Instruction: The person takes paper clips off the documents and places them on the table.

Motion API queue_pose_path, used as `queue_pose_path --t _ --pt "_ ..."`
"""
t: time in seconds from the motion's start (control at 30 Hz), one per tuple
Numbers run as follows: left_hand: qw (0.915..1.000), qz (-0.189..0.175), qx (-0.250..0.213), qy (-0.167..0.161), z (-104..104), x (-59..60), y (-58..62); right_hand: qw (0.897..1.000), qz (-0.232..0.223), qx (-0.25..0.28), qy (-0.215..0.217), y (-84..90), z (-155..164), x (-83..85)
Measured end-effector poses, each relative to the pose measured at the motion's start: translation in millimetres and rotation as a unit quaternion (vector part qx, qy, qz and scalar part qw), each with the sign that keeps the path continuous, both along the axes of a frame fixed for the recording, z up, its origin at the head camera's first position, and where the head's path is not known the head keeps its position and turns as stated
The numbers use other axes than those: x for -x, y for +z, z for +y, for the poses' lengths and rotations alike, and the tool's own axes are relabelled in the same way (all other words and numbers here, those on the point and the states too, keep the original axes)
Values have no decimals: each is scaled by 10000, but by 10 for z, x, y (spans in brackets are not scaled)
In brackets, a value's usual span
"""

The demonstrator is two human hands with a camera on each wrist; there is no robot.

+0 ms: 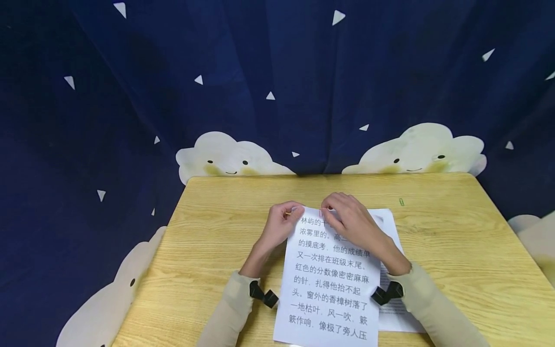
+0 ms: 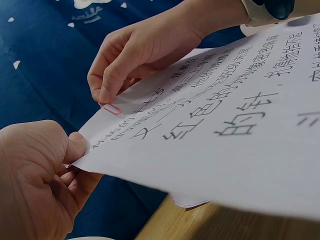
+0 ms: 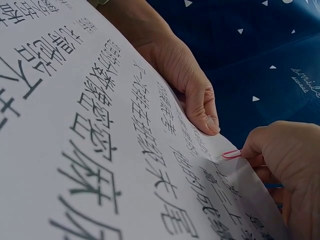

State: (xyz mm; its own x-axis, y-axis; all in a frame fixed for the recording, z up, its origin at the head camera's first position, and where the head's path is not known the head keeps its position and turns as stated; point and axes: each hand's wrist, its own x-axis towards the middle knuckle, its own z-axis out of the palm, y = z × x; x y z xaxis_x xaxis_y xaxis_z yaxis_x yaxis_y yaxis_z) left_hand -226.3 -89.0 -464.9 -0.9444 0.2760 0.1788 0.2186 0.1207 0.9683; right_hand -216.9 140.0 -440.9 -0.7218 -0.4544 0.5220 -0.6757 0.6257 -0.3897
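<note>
While the printed sheets [image 1: 329,279] lie near the front edge of the wooden tabletop [image 1: 455,241], their far end is lifted slightly and held between both hands. The left hand [image 1: 279,226] is closed on the top left corner, thumb [image 2: 75,147] above and fingers beneath, so the stack is pinched there. A pink paper clip [image 2: 111,108] is seated on the top edge, and the fingertips of the right hand [image 1: 351,221] are curled onto it, pressing it against the paper; in the right wrist view the same clip [image 3: 231,154] is seen just beside the left thumb. A second sheet [image 1: 390,226] is partly exposed beneath the top one, offset to the right. A green paper clip [image 1: 401,201] lies apart on the tabletop beyond the papers. For the clipping to be done well, it is judged that the edges should be squared first, the corner grip kept firm so no sheet slips, and the clip slid straight down with the longer loop behind all the sheets, until it is fully seated rather than perched on the margin.
</note>
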Motion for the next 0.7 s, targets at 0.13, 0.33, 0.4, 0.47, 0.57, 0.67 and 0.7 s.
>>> queue_pose_path --t 0.13,0.33,0.4,0.47,0.57,0.67,0.7 --pt "10000 29 11 -11 -1 27 -58 10000 -8 19 20 2 9 -2" --pt "9999 101 24 12 0 23 -51 9999 -29 81 69 8 13 3" --pt "9999 110 13 9 -2 16 -45 9999 -43 82 73 3 14 8" --pt "9999 109 6 -4 -5 14 -45 9999 -32 88 79 1 15 9" --pt "9999 130 15 -28 -8 12 -43 9999 -16 98 86 -2 15 11" --pt "9999 146 32 -51 -13 12 -41 9999 4 100 84 -6 14 14" --pt "9999 152 43 -54 -15 13 -42 9999 8 101 84 -7 14 15"
